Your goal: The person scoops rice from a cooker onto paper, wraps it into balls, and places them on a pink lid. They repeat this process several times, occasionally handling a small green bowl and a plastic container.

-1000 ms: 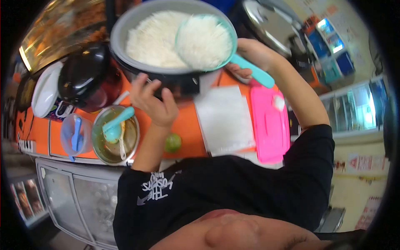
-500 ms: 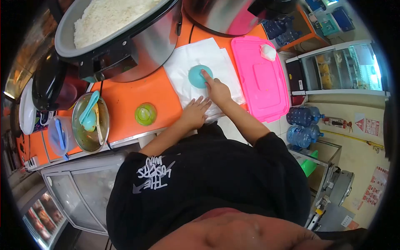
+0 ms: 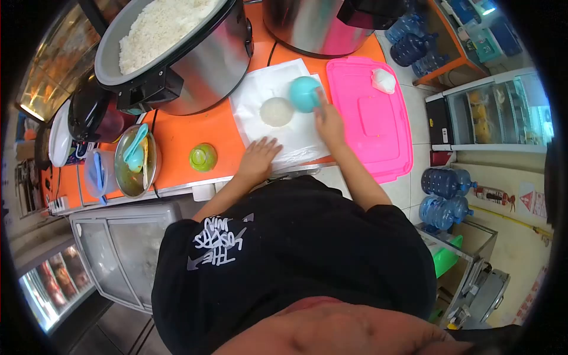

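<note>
holding a teal scoop (image 3: pixel 304 93) by its edge, the right hand (image 3: pixel 329 121) keeps its fingers closed around the scoop, which is lifted and tilted just above the white paper (image 3: pixel 278 121). the scoop hangs just to the right of a round mound of rice (image 3: pixel 277 111) that sits on the paper, near it but apart. the left hand (image 3: pixel 258 158) lies flat on the near edge of the same paper, fingers spread wide and pressing down, holding nothing. the paper lies on the orange worktop (image 3: pixel 189 133), between a large rice cooker (image 3: pixel 177 53) and a pink lid (image 3: pixel 370 115). the cooker stands open at the back left, filled with white rice. a small white lump (image 3: pixel 383 80) rests on the far end of the pink lid. left of the left hand, a green round cap (image 3: pixel 203 157) sits alone on the worktop. further left stands a metal bowl (image 3: pixel 137 163) with a teal spoon inside, and beside it a clear cup (image 3: pixel 97 173) with a blue utensil. a second steel pot (image 3: pixel 322 21) stands behind the pink lid. blue water bottles (image 3: pixel 444 198) stand on the floor at the right.
</note>
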{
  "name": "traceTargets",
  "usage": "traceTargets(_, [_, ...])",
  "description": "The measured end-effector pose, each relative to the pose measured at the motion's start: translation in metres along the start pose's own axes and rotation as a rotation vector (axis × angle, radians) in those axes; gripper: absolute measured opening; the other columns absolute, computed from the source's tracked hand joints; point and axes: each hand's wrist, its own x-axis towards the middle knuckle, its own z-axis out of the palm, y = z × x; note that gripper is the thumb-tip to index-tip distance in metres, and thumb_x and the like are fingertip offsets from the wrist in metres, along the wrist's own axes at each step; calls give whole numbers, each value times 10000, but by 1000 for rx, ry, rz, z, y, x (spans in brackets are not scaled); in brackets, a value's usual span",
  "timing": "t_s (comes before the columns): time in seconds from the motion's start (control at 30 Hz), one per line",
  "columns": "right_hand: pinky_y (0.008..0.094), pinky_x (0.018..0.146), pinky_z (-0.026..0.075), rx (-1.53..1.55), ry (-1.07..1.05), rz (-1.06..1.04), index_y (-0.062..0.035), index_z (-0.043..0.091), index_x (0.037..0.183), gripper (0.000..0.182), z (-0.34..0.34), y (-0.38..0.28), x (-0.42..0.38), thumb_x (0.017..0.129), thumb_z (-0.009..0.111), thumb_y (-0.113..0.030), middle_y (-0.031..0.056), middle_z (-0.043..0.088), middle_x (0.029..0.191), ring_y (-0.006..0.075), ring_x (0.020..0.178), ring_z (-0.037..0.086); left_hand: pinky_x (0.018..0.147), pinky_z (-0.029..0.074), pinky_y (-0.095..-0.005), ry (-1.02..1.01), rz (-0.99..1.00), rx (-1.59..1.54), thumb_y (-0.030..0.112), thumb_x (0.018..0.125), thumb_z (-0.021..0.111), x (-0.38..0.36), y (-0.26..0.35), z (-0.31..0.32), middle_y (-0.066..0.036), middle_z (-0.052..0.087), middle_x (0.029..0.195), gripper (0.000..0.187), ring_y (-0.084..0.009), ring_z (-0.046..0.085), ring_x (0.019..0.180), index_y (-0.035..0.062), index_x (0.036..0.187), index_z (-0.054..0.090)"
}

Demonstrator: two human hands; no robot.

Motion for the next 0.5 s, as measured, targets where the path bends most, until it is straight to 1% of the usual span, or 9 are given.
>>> traceTargets(0.03, [414, 621, 437, -71, -55, 60, -234, 309, 1346, 586, -17, 13, 10, 815, 532, -124, 172, 544, 754, 324, 694, 550, 996, 298, -443, 60, -85, 25, 118, 729, 564, -3, 0, -3, -105, 425, 1289, 492, -293, 375, 1211, 97, 1206, 446])
traceTargets(0.07, [414, 622, 438, -143, -112, 117, -240, 301, 1349, 590, -36, 25, 20, 817, 527, -121, 176, 553, 758, 324, 691, 554, 996, 298, -443, 60, -98, 28, 118, 729, 564, -5, -4, 0, -105, 425, 1289, 492, -293, 375, 1211, 97, 1206, 446])
traceTargets(0.17, [406, 615, 450, -307, -207, 221, -248, 300, 1348, 579, -76, 54, 47, 824, 514, -127, 179, 559, 744, 326, 663, 557, 937, 346, -444, 176, -137, 11, 118, 708, 581, -10, -11, 14, -89, 521, 1166, 362, -287, 462, 1112, 94, 1065, 530])
traceTargets(0.23, [417, 700, 446, -369, -393, 372, -235, 317, 1341, 598, -85, 64, 61, 794, 547, -160, 201, 571, 859, 318, 787, 565, 870, 383, -426, 194, -215, -41, 122, 699, 591, -7, -12, 12, -70, 568, 1069, 245, -265, 510, 1024, 94, 941, 563])
traceTargets(0.27, [417, 700, 446, -363, -405, 369, -235, 317, 1341, 598, -85, 63, 62, 794, 547, -160, 201, 571, 859, 318, 787, 565, 870, 383, -426, 188, -227, -42, 122, 699, 591, -10, -11, 9, -70, 568, 1069, 245, -265, 510, 1024, 94, 941, 563])
traceTargets(0.33, [442, 823, 399, -673, 24, -91, -206, 337, 1329, 658, -85, 52, 59, 732, 615, -214, 228, 530, 1035, 317, 958, 516, 832, 398, -414, 196, -162, 76, 132, 689, 604, -15, -6, -1, -64, 570, 1056, 228, -246, 517, 999, 92, 908, 558])
traceTargets(0.4, [470, 922, 328, -320, -249, -193, -170, 365, 1306, 700, -68, 35, 50, 675, 662, -238, 202, 450, 1202, 306, 1107, 430, 833, 397, -411, 218, -164, 101, 133, 684, 610, -21, -11, 6, -62, 570, 1055, 227, -244, 516, 999, 91, 901, 559])
traceTargets(0.47, [466, 958, 315, 58, -559, -423, -140, 421, 1256, 646, -34, 31, 14, 666, 668, -235, 169, 452, 1223, 299, 1135, 423, 834, 396, -408, 238, -155, 133, 134, 679, 616, -23, -17, 6, -59, 571, 1054, 227, -243, 515, 1000, 90, 894, 559])
traceTargets(0.5, [454, 974, 307, 54, -610, -464, -130, 452, 1223, 593, -37, 8, 2, 671, 656, -205, 147, 472, 1212, 287, 1140, 428, 849, 388, -410, 285, -263, -38, 136, 677, 623, -20, -21, 4, -47, 569, 1061, 219, -243, 506, 1022, 95, 883, 561])
